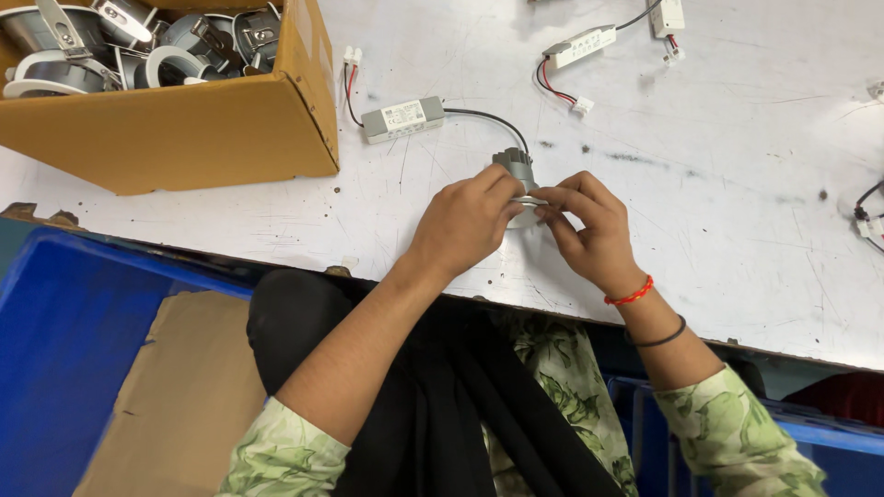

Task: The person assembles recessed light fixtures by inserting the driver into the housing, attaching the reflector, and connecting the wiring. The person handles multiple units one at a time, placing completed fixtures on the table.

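Both hands meet on a small grey lamp fitting [517,175] at mid-table, w/ its body pointing away from the person. Left hand [465,221] curls fingers over its near left side; right hand [589,230] pinches the rim from the right. Both closed on it, about equally near. Its black wire runs back-left to a grey driver box [401,119] near the cardboard box [184,129].

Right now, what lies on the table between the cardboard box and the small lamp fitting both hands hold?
In the head view, a grey driver unit lies between the cardboard box and the lamp fitting, its black cable running to the fitting.
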